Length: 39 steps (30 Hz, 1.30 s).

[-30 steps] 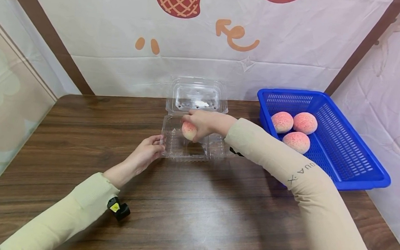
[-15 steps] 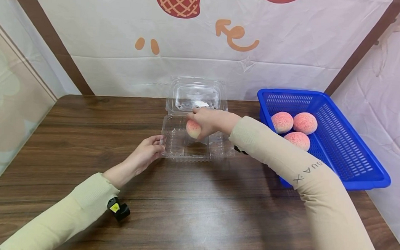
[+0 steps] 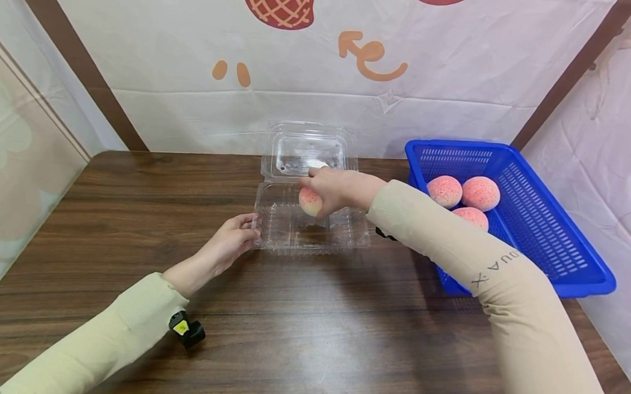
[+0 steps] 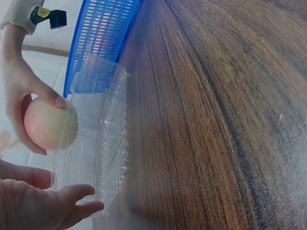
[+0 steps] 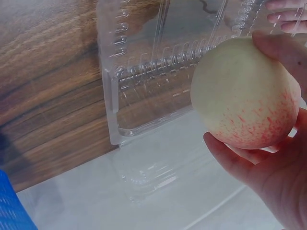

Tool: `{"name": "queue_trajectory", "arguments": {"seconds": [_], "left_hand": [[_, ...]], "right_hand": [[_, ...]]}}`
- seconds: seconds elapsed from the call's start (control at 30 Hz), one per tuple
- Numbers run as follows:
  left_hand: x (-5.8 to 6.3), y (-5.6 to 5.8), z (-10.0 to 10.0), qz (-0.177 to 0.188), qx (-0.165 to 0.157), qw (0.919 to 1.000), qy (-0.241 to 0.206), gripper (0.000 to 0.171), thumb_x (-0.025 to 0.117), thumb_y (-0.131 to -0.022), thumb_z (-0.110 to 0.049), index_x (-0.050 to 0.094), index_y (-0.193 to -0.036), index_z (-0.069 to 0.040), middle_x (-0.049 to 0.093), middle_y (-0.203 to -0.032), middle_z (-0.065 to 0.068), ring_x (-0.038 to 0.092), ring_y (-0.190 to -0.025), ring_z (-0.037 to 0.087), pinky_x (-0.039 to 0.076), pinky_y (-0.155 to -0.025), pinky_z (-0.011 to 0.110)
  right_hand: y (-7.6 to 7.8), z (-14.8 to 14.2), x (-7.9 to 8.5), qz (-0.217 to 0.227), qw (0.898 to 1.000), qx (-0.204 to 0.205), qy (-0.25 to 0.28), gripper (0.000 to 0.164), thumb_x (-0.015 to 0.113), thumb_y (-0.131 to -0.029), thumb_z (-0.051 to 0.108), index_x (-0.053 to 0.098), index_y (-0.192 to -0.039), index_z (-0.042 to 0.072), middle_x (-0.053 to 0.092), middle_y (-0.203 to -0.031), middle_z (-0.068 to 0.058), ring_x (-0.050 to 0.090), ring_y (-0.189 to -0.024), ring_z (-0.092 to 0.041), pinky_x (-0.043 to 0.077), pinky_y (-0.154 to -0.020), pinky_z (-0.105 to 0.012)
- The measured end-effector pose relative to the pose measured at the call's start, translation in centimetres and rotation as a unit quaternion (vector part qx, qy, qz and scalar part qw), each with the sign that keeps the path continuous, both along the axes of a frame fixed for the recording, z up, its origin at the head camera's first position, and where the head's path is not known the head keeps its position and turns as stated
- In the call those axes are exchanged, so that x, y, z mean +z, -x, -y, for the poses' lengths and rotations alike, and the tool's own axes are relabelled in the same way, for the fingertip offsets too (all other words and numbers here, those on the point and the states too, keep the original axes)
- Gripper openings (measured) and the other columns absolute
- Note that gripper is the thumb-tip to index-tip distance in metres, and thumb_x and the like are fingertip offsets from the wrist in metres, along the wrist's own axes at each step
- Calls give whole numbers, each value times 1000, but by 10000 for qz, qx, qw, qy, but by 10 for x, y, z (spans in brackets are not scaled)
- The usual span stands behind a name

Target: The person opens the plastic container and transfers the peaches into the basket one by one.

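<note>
A pink and cream peach (image 3: 309, 202) is in my right hand (image 3: 339, 189), above the open clear plastic clamshell box (image 3: 273, 227). In the right wrist view, thumb and fingers curl round the peach (image 5: 242, 91) and the box base lies beyond it. My left hand (image 3: 230, 240) holds the box's left wall. Its fingers sit on either side of that wall in the left wrist view. The box lid (image 3: 310, 148) is tipped back against the white cloth. Part of the base is hidden behind the right hand and the peach.
To the right stands a blue perforated basket (image 3: 575, 291) with 3 peaches grouped at its left side; the right sleeve partly covers the nearest one. A printed white cloth (image 3: 190, 117) hangs along the table's back edge.
My right hand has shifted a little to the right and slightly back with the peach, still over the box. The left hand and the box stay in place.
</note>
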<state>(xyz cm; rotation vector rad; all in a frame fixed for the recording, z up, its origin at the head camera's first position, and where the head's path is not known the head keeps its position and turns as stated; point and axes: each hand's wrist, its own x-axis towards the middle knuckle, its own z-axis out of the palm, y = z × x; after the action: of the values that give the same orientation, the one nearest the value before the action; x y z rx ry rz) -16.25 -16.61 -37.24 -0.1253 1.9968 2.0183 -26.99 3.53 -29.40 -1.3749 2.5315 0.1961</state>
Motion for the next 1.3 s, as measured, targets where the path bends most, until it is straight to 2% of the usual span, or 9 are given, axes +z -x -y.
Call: {"name": "queue_trajectory", "arguments": {"seconds": [0.27, 0.63, 0.87, 1.3], "left_hand": [[0, 0, 0, -14, 0, 10000, -18, 55, 34, -88, 8, 10, -137, 15, 27, -130, 23, 42, -92, 8, 41, -73, 13], [0, 0, 1, 18, -33, 10000, 36, 55, 34, -90, 7, 9, -138, 14, 22, -137, 25, 39, -102, 15, 41, -78, 15], [1, -1, 0, 69, -21, 10000, 1, 55, 33, -90, 7, 9, -139, 14, 18, -141, 26, 35, -112, 21, 41, -79, 14], [1, -1, 0, 34, 7, 10000, -18, 55, 33, -89, 8, 10, -138, 14, 18, -141, 27, 41, -98, 11, 41, -77, 14]], "right_hand": [[1, -5, 2, -101, 9999, 98, -50, 64, 74, -70, 27, 46, -122, 4, 48, -111, -15, 53, -96, -29, 46, -83, -38], [-1, -13, 7, -148, 9999, -4, -44, 61, 73, -71, 29, 47, -122, 8, 48, -111, -14, 49, -97, -30, 47, -80, -40], [-2, -17, 8, -290, 9993, -85, -223, 67, 75, -68, 25, 45, -126, 9, 47, -115, -13, 46, -104, -30, 45, -83, -42], [-2, -29, 9, -626, 9978, 181, -112, 66, 73, -67, 23, 46, -126, 8, 46, -117, -16, 46, -102, -33, 45, -83, -42]]}}
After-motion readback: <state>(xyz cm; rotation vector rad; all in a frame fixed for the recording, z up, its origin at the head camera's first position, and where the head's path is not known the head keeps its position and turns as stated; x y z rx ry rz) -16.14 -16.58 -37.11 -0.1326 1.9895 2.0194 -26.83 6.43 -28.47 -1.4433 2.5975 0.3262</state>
